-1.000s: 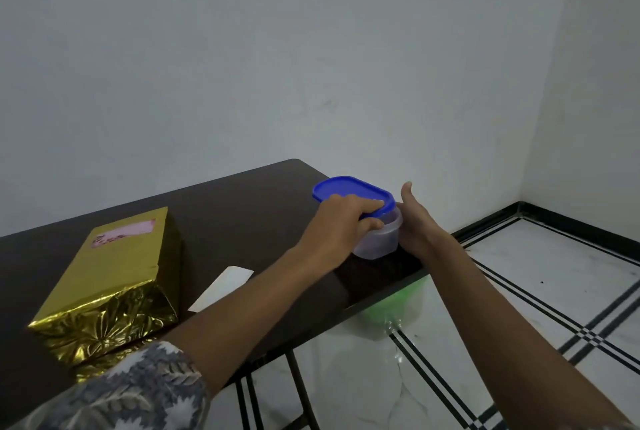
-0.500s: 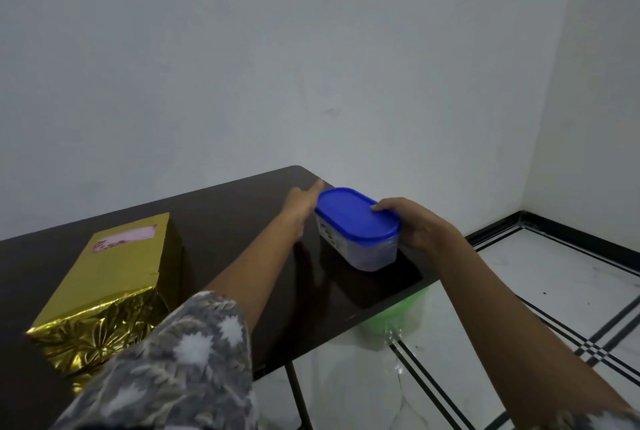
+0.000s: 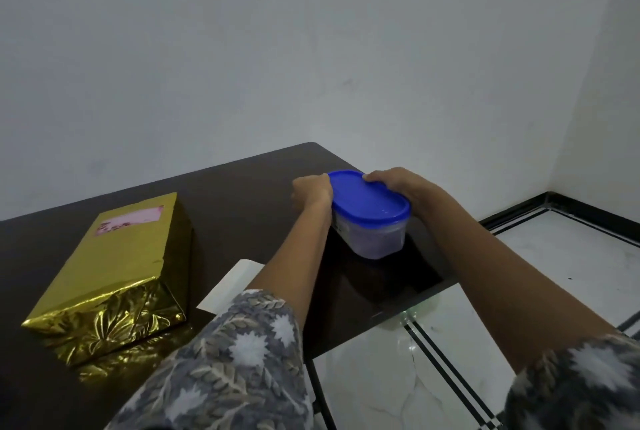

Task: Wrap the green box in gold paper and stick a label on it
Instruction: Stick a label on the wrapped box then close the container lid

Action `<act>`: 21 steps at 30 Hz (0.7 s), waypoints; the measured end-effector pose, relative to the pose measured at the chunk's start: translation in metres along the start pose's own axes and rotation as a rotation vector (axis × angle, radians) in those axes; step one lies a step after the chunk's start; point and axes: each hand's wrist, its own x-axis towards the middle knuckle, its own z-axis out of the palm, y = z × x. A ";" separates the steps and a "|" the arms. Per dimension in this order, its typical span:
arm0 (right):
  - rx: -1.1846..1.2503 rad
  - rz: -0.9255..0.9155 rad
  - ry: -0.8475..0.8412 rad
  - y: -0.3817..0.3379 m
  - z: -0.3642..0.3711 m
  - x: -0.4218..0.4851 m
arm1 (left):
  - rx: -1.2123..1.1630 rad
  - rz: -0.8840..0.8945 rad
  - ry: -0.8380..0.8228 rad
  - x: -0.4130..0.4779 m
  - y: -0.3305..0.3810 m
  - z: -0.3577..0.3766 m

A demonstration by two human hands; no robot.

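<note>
**Box wrapped and labelled, hands on a tub**

In the head view, both hands were on a clear plastic tub [image 3: 372, 239] near the right end of the dark worktop [image 3: 242, 187]. The left hand [image 3: 311, 192] was curled against the tub's far left end. The right hand [image 3: 398, 182] had its fingers bent over the far right rim of the blue lid [image 3: 369, 202]. Neither hand was spread flat.

The box [image 3: 128, 256] lay well to the left of the left hand, untouched and covered completely in gold paper [image 3: 110, 322], so no green showed. A pink label [image 3: 131, 221] was stuck on its top face near the far edge. A white slip [image 3: 230, 286] lay on the worktop between the box and the left forearm.

Judging by this, the wrapping and labelling looked done, and the step in hand was closing or tidying away the tub. The next move probably called for pressing the lid down all round, then letting go.

Counted: one box, one label, one tub, one lid, one slip, two hands.
</note>
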 end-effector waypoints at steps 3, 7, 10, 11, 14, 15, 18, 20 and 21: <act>0.049 -0.033 0.034 0.001 0.004 -0.002 | 0.024 0.000 -0.046 -0.010 0.003 -0.002; 0.056 -0.115 0.110 -0.003 0.009 -0.003 | -0.128 -0.048 -0.273 -0.053 -0.007 -0.005; 0.028 -0.105 0.086 0.000 0.013 -0.005 | -0.250 -0.007 -0.146 -0.071 -0.024 -0.007; 0.009 -0.103 0.079 -0.001 0.013 -0.004 | -0.268 -0.007 -0.116 -0.073 -0.024 -0.006; -0.107 -0.103 0.077 -0.004 0.012 -0.003 | -0.227 -0.043 -0.034 -0.075 -0.022 -0.001; -0.130 -0.087 0.047 -0.005 0.012 -0.005 | -0.208 -0.039 0.001 -0.074 -0.020 -0.001; 0.038 -0.031 -0.099 0.001 0.011 -0.017 | -0.182 -0.025 0.054 -0.079 -0.014 -0.004; 0.238 -0.051 -0.066 0.014 0.011 -0.021 | -0.175 -0.026 0.052 -0.081 -0.010 -0.004; 0.317 -0.070 -0.030 0.020 0.013 -0.022 | -0.174 -0.030 0.046 -0.082 -0.008 -0.005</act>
